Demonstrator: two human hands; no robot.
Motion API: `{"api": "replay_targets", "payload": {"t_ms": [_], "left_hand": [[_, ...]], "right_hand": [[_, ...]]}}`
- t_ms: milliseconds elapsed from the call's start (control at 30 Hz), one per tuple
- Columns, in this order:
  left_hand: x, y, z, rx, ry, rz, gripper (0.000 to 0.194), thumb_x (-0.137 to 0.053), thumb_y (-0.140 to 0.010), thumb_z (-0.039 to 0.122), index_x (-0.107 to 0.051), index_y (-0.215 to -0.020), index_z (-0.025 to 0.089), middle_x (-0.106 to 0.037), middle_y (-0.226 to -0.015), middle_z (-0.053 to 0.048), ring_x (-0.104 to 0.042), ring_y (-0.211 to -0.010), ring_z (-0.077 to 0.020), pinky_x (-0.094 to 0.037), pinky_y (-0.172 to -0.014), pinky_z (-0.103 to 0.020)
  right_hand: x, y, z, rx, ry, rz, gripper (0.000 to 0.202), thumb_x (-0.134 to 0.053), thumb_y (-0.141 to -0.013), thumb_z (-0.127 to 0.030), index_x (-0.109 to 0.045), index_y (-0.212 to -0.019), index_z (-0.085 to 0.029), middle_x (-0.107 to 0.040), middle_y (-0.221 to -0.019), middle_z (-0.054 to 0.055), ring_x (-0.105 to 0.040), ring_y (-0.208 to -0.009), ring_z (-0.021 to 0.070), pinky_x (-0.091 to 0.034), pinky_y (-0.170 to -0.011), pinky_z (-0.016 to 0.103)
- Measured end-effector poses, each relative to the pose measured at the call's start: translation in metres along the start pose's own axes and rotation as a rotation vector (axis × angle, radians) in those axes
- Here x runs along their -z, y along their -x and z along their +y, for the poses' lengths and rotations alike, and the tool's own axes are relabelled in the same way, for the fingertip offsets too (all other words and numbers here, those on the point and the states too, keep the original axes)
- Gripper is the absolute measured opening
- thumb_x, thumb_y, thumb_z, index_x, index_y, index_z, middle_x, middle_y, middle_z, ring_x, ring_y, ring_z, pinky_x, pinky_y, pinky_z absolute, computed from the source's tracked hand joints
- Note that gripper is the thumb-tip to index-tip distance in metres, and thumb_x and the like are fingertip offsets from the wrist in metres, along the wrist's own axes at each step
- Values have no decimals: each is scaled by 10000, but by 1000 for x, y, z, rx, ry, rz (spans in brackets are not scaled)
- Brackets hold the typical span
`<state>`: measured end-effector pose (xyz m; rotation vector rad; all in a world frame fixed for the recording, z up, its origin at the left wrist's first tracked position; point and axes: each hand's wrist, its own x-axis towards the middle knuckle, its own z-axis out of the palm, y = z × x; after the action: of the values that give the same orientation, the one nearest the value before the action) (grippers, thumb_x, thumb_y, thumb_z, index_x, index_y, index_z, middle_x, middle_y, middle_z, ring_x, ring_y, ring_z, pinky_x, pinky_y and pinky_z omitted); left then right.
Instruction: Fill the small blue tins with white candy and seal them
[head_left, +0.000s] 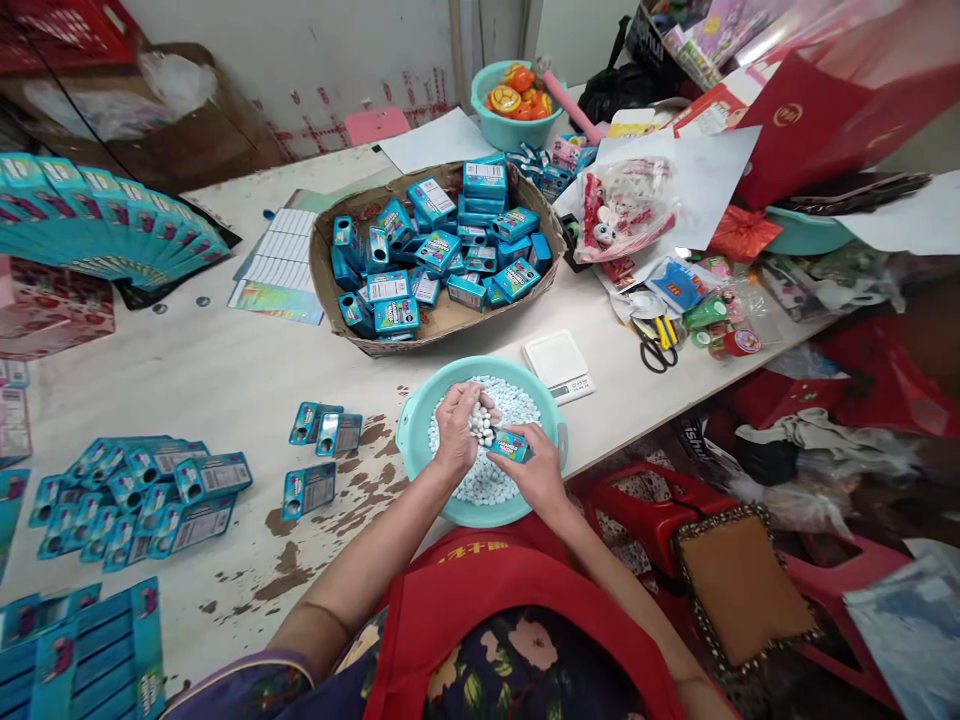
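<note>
Over a light teal basin [417,478] of small pale candies [517,402], both of my hands work close together. My left hand [459,428] is cupped, fingers curled round some whitish candies [482,424]. Between the thumb and fingers of my right hand [541,468] is a small blue box [508,445], its near end against the candies. A cardboard tray [442,325] heaped with similar blue boxes [437,250] lies beyond the basin. Three blue boxes [309,490] rest on the table left of the basin.
A white scale [556,362] sits right behind the basin. Piled blue boxes [150,495] are at the left. Black-handled scissors [657,350] and packets lie at the right. Red stools [645,510] stand below the table's right edge.
</note>
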<state>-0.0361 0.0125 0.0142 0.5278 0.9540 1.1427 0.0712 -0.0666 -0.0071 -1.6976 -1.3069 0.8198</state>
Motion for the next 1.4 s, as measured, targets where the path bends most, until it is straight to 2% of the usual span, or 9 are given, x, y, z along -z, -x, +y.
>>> {"api": "replay_targets", "payload": {"t_ms": [100,267,500,633,767,933,1067,1400], "left_hand": [[-3,2,3,-13,-14,4,217,-645,-765,357,-560,-833,169,-566,-653,30,-565,-516,-82,-430,-487,-187],[-8,3,6,-36,-87,1,244,-661,-750,384,-555,-765,164,-544,-626,33,-518,-480,-66,-388,-445,-179],[-10,1,4,-43,-107,38,302,-662,-752,421,-547,-677,152,-521,-597,31,-491,-487,-56,-404,-463,-179],[-13,2,9,-26,-86,36,306,-646,-766,448,-552,-719,160,-445,-493,61,-399,-393,-49,-308,-369,-166],[-17,4,15,-58,-65,37,312,-661,-756,450,-554,-720,159,-353,-438,86,-301,-356,-32,-221,-343,-151],[-12,-2,5,-80,-71,15,271,-647,-778,422,-564,-756,165,-372,-458,78,-330,-383,-39,-249,-365,-152],[-7,-7,-3,-118,-50,8,224,-645,-787,380,-554,-781,176,-407,-497,71,-406,-428,-56,-326,-403,-166],[-7,-7,0,-95,-30,33,230,-665,-763,369,-541,-767,175,-349,-458,92,-390,-400,-58,-353,-404,-178]], "right_hand": [[3,-1,-5,0,-9,3,284,-737,-699,-304,-640,-952,-220,-624,-902,25,-600,-877,210,-468,-793,333],[4,-3,-8,8,-32,-3,330,-768,-669,-280,-640,-967,-228,-623,-912,18,-596,-898,207,-462,-807,328],[2,-6,-13,17,-81,27,326,-764,-676,-242,-633,-975,-238,-620,-921,18,-590,-900,199,-464,-808,329],[3,-6,-15,23,-104,41,335,-773,-669,-228,-632,-973,-237,-620,-925,18,-589,-904,198,-463,-808,327],[4,-4,-15,41,-133,36,336,-767,-683,-248,-632,-991,-245,-620,-941,21,-589,-917,199,-457,-828,333],[-4,-6,-2,-12,-169,33,322,-772,-664,-264,-647,-960,-238,-625,-921,20,-594,-895,205,-461,-813,341],[-9,-8,5,-48,-184,13,334,-774,-651,-254,-650,-961,-236,-632,-933,21,-595,-902,208,-454,-826,348],[-12,-10,6,-59,-187,19,354,-777,-636,-257,-654,-967,-234,-632,-937,19,-590,-908,204,-449,-832,339]]}}
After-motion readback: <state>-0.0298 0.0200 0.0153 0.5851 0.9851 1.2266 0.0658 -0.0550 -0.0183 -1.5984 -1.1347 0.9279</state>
